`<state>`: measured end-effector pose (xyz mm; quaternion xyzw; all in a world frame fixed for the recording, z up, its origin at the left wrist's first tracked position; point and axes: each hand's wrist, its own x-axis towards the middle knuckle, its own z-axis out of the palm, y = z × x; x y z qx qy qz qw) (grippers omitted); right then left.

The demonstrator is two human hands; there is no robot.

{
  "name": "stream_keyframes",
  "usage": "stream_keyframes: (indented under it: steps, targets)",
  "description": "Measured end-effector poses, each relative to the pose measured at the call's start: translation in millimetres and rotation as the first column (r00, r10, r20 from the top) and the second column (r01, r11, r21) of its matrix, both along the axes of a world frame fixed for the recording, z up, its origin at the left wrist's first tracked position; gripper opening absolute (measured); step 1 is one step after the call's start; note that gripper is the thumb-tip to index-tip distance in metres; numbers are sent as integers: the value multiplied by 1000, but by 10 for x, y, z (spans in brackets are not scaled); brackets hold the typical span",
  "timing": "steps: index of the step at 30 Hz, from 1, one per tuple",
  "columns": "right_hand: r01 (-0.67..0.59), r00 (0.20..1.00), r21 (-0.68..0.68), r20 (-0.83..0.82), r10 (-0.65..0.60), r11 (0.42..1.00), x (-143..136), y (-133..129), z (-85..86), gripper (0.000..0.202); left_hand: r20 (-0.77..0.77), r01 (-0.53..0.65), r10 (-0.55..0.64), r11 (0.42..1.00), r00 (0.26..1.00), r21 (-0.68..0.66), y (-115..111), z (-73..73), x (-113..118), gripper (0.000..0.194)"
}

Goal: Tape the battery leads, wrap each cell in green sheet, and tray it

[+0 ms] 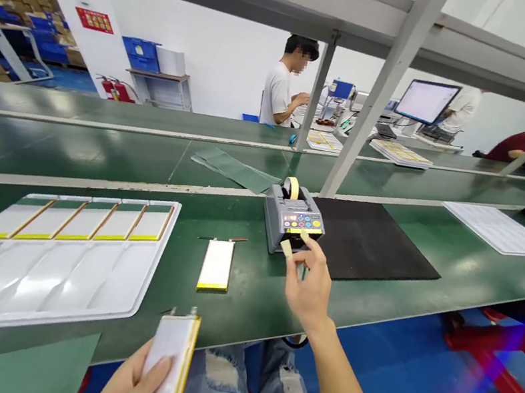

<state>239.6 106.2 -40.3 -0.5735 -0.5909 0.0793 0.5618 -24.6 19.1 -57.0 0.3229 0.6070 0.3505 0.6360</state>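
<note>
My left hand (136,381) is closed around a flat white battery cell (169,356) with yellow edges, its two metal tabs pointing up. My right hand (310,286) is at the front of a grey tape dispenser (291,215) that carries a roll of yellowish tape (291,188). Finger and thumb are bent toward each other, with small pale pieces at both tips, one a short strip of tape (286,249) at the thumb. Between the hands and the white tray (153,272), a second cell (216,266) lies on the green table with thin leads at its top.
Several cells lie in the white tray at the left. A black mat (376,244) is right of the dispenser, and green sheets (237,169) lie behind it. A slanted metal post (388,76) rises behind. A person (281,88) sits beyond the bench.
</note>
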Motion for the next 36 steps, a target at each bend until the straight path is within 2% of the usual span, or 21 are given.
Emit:
stream_keyframes:
  steps: [1,2,3,5,7,8,9,11,16,20,25,30,32,34,36]
  targets:
    - [-139,988,7,66,139,990,-71,-135,70,46,-38,43,-41,997,998,60,-33,27,32,56]
    - [-298,950,-37,83,300,954,-138,-267,142,50,-66,114,-106,986,992,124,-64,58,60,55]
    - [-450,889,-105,37,456,887,-197,-386,211,54,-78,203,-192,963,978,178,-93,90,83,53]
    - [-695,716,-245,-144,684,676,-283,-556,327,60,-58,387,-384,895,922,224,-150,156,115,50]
    - [-824,558,-324,-316,768,465,-327,-630,392,62,-18,511,-521,829,853,228,-209,222,127,52]
    - [-853,506,-345,-363,782,392,-337,-641,404,63,-25,549,-558,806,829,221,-239,254,127,52]
    - [-867,473,-362,-386,792,341,-341,-642,406,64,-55,580,-582,787,811,211,-266,286,125,51]
    - [-872,441,-395,-384,811,288,-343,-636,393,66,-149,623,-605,757,782,197,-311,346,117,50]
    - [-854,450,-442,-362,816,275,-368,-660,363,66,-284,709,-654,683,701,178,-347,436,105,47]
    - [-841,472,-455,-350,809,294,-398,-685,346,65,-335,730,-662,671,670,132,-363,403,89,50]
    - [-794,512,-509,-267,817,332,-422,-692,356,70,-312,695,-640,711,702,107,-385,380,72,55]
    - [-664,572,-644,-110,813,380,-474,-692,395,82,-304,654,-599,746,741,123,-394,409,99,53]
    - [-603,607,-677,-44,794,423,-474,-686,382,89,-295,628,-575,768,763,129,-388,400,111,53]
    - [-590,658,-637,-22,753,497,-436,-674,359,92,-254,605,-563,786,787,130,-374,377,109,53]
    - [-642,688,-546,-101,719,538,-363,-657,343,76,-190,576,-549,806,814,139,-353,346,88,53]
